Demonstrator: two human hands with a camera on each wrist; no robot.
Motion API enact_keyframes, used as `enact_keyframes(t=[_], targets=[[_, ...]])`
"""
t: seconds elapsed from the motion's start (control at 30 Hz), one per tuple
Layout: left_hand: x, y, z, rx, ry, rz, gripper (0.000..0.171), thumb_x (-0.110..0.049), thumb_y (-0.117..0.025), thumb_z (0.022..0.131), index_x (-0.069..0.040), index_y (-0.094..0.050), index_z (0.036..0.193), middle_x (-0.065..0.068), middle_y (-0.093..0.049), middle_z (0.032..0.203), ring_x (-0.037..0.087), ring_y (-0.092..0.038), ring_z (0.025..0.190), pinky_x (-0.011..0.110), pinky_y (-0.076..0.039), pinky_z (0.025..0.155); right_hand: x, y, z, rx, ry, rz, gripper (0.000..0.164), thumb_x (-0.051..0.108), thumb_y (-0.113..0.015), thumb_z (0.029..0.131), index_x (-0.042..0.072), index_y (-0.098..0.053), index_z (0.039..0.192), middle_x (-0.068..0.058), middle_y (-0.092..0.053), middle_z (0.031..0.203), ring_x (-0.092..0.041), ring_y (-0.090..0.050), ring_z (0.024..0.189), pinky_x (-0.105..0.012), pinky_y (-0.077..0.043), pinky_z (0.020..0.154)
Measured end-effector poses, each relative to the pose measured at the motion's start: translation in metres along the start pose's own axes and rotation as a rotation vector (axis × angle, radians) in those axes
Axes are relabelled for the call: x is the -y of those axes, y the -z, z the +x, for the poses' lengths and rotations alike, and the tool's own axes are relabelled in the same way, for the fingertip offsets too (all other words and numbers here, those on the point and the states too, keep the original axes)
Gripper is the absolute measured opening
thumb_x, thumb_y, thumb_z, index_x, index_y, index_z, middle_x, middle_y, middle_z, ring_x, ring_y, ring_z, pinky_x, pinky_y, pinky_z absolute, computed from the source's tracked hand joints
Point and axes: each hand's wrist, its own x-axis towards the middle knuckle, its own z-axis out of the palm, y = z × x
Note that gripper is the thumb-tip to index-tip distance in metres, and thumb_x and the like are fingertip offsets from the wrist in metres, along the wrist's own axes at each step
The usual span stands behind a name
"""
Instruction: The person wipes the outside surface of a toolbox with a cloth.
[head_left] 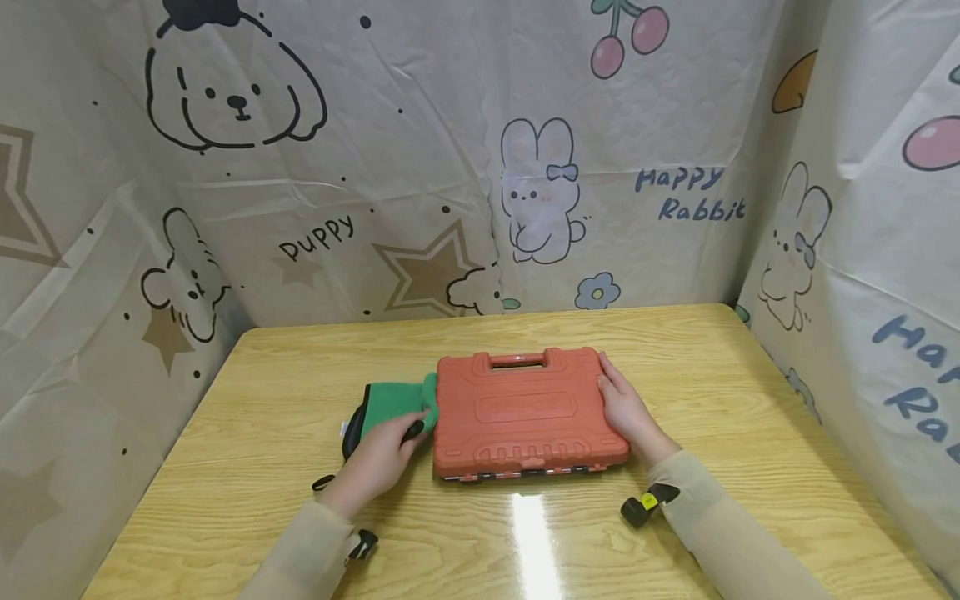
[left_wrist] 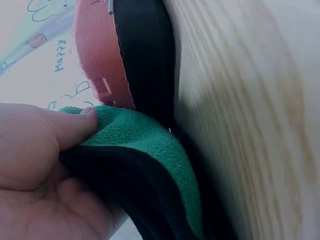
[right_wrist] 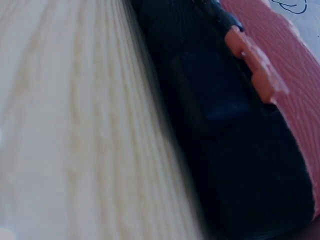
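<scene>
A red plastic tool case (head_left: 525, 408) lies flat on the table, its handle at the far side and its latches toward me. Its underside is black in the right wrist view, where an orange-red latch (right_wrist: 257, 70) shows at the seam. My right hand (head_left: 628, 408) holds the case's right side, thumb at the top edge; its other fingers are partly hidden. To the left, my left hand (head_left: 382, 457) pinches a green fleecy cloth (left_wrist: 135, 127) with black edging, thumb on the green face. The cloth lies right against the case's left side.
The wooden table (head_left: 300, 358) reaches back to a printed fabric curtain (head_left: 420, 167), which also hangs on both sides. Black straps with buckles (head_left: 640, 506) are on both wrists. A small black loop (head_left: 322, 482) lies beside the left wrist.
</scene>
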Motion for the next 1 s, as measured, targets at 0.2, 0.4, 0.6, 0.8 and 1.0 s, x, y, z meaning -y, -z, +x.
enact_keyframes(t=[0.2,0.4,0.6,0.8,1.0], targets=[[-0.004,0.000,-0.008,0.011,-0.007,0.025,0.043,-0.003,-0.065,0.100,-0.004,-0.060,0.143,0.024,-0.064,0.138,0.041,-0.061,0.129,0.054,-0.051,0.106,-0.001,0.001,0.000,-0.003,-0.006,0.010,0.056,0.024,-0.023,0.115,0.017,-0.007,0.168,-0.009,-0.003,0.175,-0.032,-0.001,0.161,-0.053,-0.006,0.130],[-0.007,0.002,-0.014,0.038,-0.011,0.037,0.042,-0.005,-0.066,0.100,-0.003,-0.062,0.141,0.023,-0.065,0.137,0.040,-0.061,0.129,0.054,-0.051,0.106,-0.001,0.001,0.000,-0.004,-0.003,0.010,0.056,0.024,-0.023,0.115,0.017,-0.007,0.168,-0.009,-0.004,0.175,-0.032,-0.001,0.161,-0.053,-0.006,0.130],[-0.010,0.006,-0.021,0.099,-0.005,0.048,0.039,-0.007,-0.067,0.099,-0.002,-0.064,0.138,0.021,-0.067,0.135,0.039,-0.063,0.127,0.053,-0.052,0.105,0.001,0.000,-0.001,-0.011,0.008,-0.003,0.056,0.023,-0.023,0.114,0.015,-0.008,0.167,-0.011,-0.005,0.174,-0.033,-0.002,0.161,-0.053,-0.006,0.130],[-0.015,0.009,-0.027,0.131,-0.006,0.066,0.037,-0.008,-0.068,0.099,-0.001,-0.066,0.135,0.018,-0.069,0.132,0.037,-0.064,0.125,0.053,-0.053,0.104,0.001,0.000,-0.001,-0.012,0.003,0.001,0.056,0.023,-0.023,0.114,0.015,-0.008,0.167,-0.010,-0.004,0.175,-0.033,-0.002,0.161,-0.052,-0.006,0.131],[-0.021,0.013,-0.033,0.164,0.005,0.071,0.034,-0.009,-0.068,0.099,-0.002,-0.068,0.132,0.016,-0.070,0.131,0.036,-0.065,0.124,0.053,-0.053,0.104,0.002,-0.001,-0.001,-0.015,0.002,-0.001,0.056,0.023,-0.024,0.114,0.014,-0.009,0.167,-0.011,-0.005,0.174,-0.034,-0.002,0.161,-0.052,-0.007,0.130]])
